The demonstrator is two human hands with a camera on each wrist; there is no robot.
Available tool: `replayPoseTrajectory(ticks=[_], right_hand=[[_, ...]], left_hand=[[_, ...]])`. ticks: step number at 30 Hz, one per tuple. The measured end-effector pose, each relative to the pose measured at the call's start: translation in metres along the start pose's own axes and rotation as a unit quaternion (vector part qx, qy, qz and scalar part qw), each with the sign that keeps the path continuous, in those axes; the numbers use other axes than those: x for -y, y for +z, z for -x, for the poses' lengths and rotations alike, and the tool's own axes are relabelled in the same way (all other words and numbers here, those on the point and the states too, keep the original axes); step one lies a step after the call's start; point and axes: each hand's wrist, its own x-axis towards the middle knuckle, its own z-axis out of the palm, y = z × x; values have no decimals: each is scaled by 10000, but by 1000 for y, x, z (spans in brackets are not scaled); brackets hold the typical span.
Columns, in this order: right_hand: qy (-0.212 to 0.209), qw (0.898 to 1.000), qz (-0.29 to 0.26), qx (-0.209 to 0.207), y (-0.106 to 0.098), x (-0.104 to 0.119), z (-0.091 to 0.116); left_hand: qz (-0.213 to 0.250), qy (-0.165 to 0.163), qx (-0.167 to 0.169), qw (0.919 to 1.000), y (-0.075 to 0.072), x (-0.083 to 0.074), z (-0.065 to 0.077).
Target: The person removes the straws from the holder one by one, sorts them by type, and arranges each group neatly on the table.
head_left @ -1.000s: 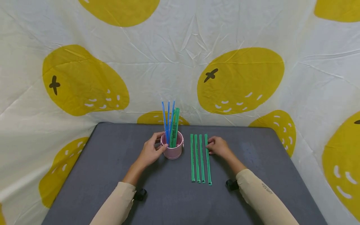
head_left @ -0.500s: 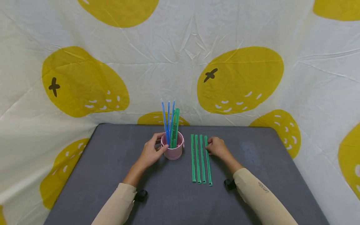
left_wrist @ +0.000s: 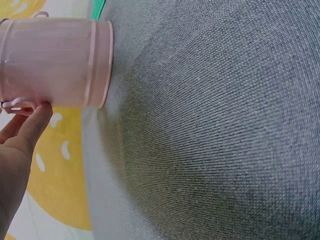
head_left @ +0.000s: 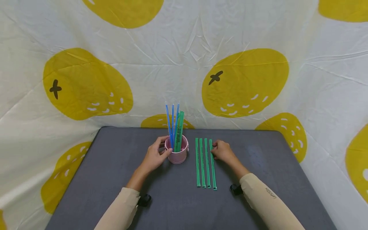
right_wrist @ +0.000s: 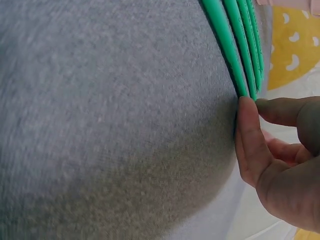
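A small pink bucket [head_left: 177,157] stands on the dark table, holding a few blue straws [head_left: 172,123] and a bunch of green wrapped straws [head_left: 180,131]. My left hand [head_left: 155,155] grips the bucket from its left side, thumb at the front; in the left wrist view, fingers meet its wall [left_wrist: 55,65] near the handle lug. Right of the bucket, several green wrapped straws [head_left: 202,169] lie side by side. My right hand [head_left: 222,150] pinches the rightmost green straw [head_left: 213,174] near its far end. The right wrist view shows thumb and finger around that straw [right_wrist: 227,47].
The dark table [head_left: 172,204] ends at a far edge just behind the bucket and straws. A white cloth [head_left: 172,80] with yellow fruit prints hangs behind and at both sides. A black wrist camera [head_left: 144,200] sits at the left sleeve, another black camera [head_left: 236,189] at the right.
The right hand's fingers have drawn together on the rightmost green straw, whose far end has shifted slightly nearer. The left hand and bucket stay in place.
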Motion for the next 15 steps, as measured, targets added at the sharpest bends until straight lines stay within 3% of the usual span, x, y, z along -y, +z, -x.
replayPoseTrajectory(ticks=[8,15], right_hand=[[-685,9966,370,-280,-9,4,-2],[-1157,9929,50,-265,-12,27,-4]], left_hand=[[-35,-15,-23,10000,0,1,1],[-5,-38,-23,10000,1,2,1]])
